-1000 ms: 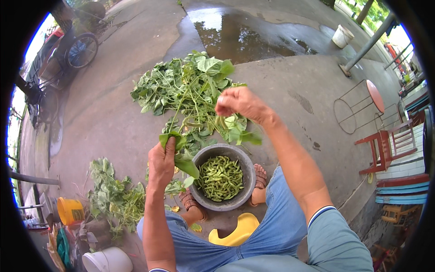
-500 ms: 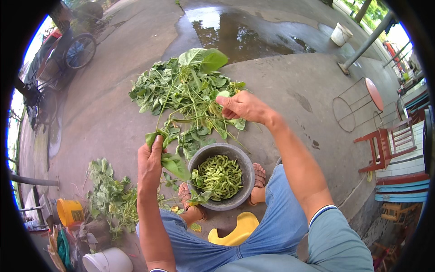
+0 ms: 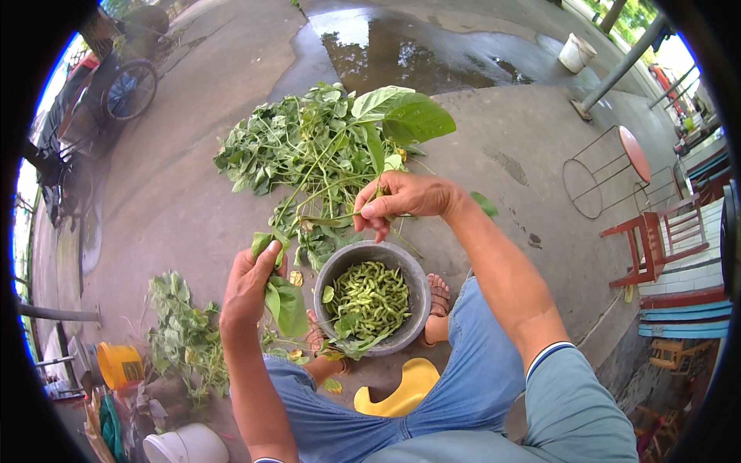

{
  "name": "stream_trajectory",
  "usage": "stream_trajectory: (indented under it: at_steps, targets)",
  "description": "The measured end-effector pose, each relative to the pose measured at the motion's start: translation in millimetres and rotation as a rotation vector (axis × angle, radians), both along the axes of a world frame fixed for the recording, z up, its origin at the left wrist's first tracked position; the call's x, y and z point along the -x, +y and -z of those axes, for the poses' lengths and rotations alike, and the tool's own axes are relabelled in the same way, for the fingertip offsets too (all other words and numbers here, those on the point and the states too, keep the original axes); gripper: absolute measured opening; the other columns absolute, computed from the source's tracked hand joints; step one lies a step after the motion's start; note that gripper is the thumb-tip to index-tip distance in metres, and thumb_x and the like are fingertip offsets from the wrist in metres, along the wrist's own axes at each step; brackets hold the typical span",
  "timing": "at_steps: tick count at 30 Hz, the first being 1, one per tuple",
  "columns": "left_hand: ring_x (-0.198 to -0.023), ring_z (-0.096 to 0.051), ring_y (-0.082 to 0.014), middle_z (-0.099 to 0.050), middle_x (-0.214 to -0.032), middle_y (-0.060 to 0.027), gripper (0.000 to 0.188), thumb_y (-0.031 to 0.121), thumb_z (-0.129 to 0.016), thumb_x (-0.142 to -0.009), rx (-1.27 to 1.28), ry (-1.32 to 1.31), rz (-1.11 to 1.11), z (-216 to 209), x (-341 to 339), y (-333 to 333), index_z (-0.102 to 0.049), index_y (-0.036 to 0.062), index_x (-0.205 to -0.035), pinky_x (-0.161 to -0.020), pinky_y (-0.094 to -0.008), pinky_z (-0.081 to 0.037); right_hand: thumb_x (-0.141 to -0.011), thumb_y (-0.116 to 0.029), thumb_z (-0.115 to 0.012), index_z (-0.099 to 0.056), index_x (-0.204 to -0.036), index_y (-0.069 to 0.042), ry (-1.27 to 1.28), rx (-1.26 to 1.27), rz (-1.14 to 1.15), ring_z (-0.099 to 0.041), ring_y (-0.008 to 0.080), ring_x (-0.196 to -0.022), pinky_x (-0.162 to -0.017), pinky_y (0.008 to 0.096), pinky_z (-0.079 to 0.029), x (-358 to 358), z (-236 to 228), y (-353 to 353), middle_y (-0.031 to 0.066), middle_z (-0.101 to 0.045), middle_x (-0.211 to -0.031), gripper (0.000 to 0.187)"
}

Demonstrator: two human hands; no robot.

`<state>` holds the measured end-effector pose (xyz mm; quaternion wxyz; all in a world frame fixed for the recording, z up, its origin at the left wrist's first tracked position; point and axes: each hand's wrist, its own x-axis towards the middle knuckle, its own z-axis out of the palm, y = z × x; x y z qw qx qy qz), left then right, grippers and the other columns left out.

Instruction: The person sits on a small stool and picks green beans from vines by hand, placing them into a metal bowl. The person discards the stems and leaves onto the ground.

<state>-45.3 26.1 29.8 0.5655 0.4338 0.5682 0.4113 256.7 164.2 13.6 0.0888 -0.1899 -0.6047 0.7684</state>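
Note:
My left hand (image 3: 248, 287) is closed round the stem of a green bean plant (image 3: 287, 305), with leaves sticking out above and below the fist. Its stalk runs up and right toward my right hand (image 3: 405, 197), whose thumb and forefinger pinch the plant; whether a pod is between them is hidden. A large leaf (image 3: 417, 119) stands up just beyond that hand. Below both hands, between my feet, sits a round grey basin (image 3: 423, 297). Plump green bean pods (image 3: 370, 293) fill it, with a few leaves at its left edge.
Past my hands lies a heap of bean plants (image 3: 282, 135), with a smaller heap (image 3: 179, 320) at left. A yellow stool (image 3: 405, 390) is beneath me. Buckets stand around, a yellow one (image 3: 120, 364) and a white one (image 3: 185, 446). At right are a round stool (image 3: 634, 154) and a wooden chair (image 3: 648, 247).
My right hand has come down and nearer, toward the basin. The large leaf has swung right with the plant. My left hand has dropped slightly to the left, still gripping the stem.

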Motion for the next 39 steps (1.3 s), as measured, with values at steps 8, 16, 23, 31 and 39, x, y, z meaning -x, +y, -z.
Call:
stream_trajectory:
  at_steps: [8, 16, 23, 31, 39]
  targets:
    - [-0.062, -0.046, -0.0047, -0.054, -0.069, 0.0057, 0.039, 0.033, -0.057, -0.105, 0.007, 0.325, 0.138, 2.5, 11.0, 2.0, -0.063, 0.002, -0.083, -0.055, -0.0259, -0.038, -0.101, -0.028, -0.057, -0.068, -0.108, -0.003, -0.282, -0.642, 0.116, -0.064, 0.0158, -0.08, -0.071, 0.0309, -0.053, 10.1, 10.9, -23.2, 0.0056, -0.071, -0.097, 0.028]
    - [-0.064, -0.048, -0.007, -0.054, -0.07, 0.0045, 0.039, 0.033, -0.057, -0.105, -0.023, 0.414, 0.248, 13.6, -13.1, -6.0, -0.064, 0.0, -0.085, -0.057, -0.0289, -0.04, -0.105, -0.031, -0.054, -0.065, -0.103, -0.002, -0.176, -0.282, 0.277, -0.057, 0.0101, -0.078, -0.075, 0.0265, -0.05, -0.1, 62.6, -14.8, 0.0011, -0.063, -0.093, 0.031]
    - [-0.064, -0.049, -0.0087, -0.057, -0.069, 0.0017, 0.034, 0.028, -0.057, -0.104, -0.027, 0.376, 0.223, 21.6, -8.0, -2.1, -0.068, -0.0029, -0.096, -0.058, -0.0305, -0.043, -0.101, -0.023, -0.058, -0.066, -0.104, 0.001, -0.025, 0.179, 0.269, -0.066, 0.0127, -0.08, -0.08, 0.0275, -0.054, -9.8, 74.0, -15.5, 0.0053, -0.067, -0.094, 0.025]
    - [-0.057, -0.047, -0.0045, -0.055, -0.066, 0.0058, 0.04, 0.037, -0.062, -0.102, 0.053, 0.306, 0.117, 13.4, 17.7, -0.4, -0.064, 0.0038, -0.079, -0.05, -0.0256, -0.038, -0.099, -0.021, -0.063, -0.073, -0.106, -0.001, -0.165, 0.037, -0.152, -0.064, 0.0085, -0.079, -0.074, 0.0256, -0.053, 15.3, 30.9, -41.3, 0.0024, -0.071, -0.091, 0.024]
    - [-0.06, -0.047, -0.0067, -0.053, -0.066, 0.0046, 0.04, 0.035, -0.061, -0.102, -0.016, 0.467, 0.171, 28.6, 13.1, -3.4, -0.065, 0.0007, -0.082, -0.053, -0.0282, -0.038, -0.1, -0.025, -0.053, -0.059, -0.089, -0.003, -0.478, -1.208, 0.212, -0.067, 0.0381, -0.075, -0.068, 0.0471, -0.053, 27.4, 75.4, -47.3, 0.0172, -0.067, -0.078, 0.025]
